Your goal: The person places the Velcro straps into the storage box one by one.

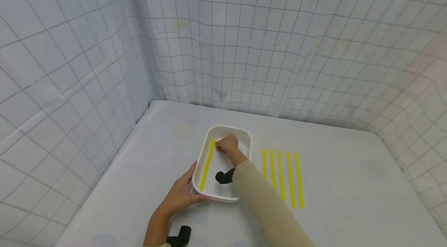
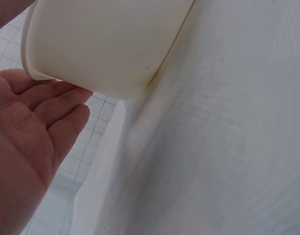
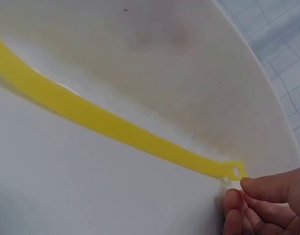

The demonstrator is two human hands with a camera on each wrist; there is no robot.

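A white rectangular tray (image 1: 220,197) with rounded corners and raised walls lies on the white-covered table. My left hand (image 1: 181,194) rests at its near left corner, fingers against the left wall and thumb by the near rim. The left wrist view shows the fairly straight fingers (image 2: 66,110) touching the tray's rim. Inside, a yellow cable strap (image 1: 207,167) lies lengthwise along the left wall. My right hand (image 1: 228,143) reaches in and pinches a corner of the strap's slotted far end between thumb and finger, plain in the right wrist view.
Several more yellow cable straps (image 1: 280,161) lie side by side to the right of the tray, partly covered by my right sleeve (image 1: 265,204). Grid-patterned white curtains (image 1: 223,45) stand behind the table and on both sides. Each wrist carries a black device (image 1: 225,177).
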